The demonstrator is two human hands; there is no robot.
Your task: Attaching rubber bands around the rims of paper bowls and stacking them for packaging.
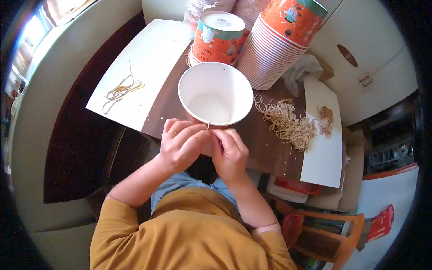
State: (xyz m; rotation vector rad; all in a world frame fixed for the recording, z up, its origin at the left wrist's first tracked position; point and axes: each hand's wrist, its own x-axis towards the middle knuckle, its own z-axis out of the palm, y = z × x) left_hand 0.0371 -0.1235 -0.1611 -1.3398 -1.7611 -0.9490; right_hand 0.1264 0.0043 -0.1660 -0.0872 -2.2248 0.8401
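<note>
Bucket (216, 87), white inside with a sliver of orange outside, was at the near middle of the table (265, 155), mouth up; its base contact was hidden. Small dark spot sat just under its far rim. Short pale string (208, 125) showed at the near rim, between the hands.

Left hand (181, 143), ring on one finger, had its fingers curled in, tips at the string; thumb hidden, so could not tell if it gripped. Right hand (230, 149) had thumb and forefinger pinched together on the string, exact hold partly covered.

Behind the bucket stood an upside-down orange bucket (217, 47), with a tall nested stack of buckets (273, 51) to its right. Clear plastic bag (302, 72) lay right of the stack. Tangled string pile (288, 123) was on the table to the right, smaller string clump (325, 122) beside it on white. Loose string bundle (121, 93) lay on the white left side. Wooden chair (351, 238) stood lower right.
</note>
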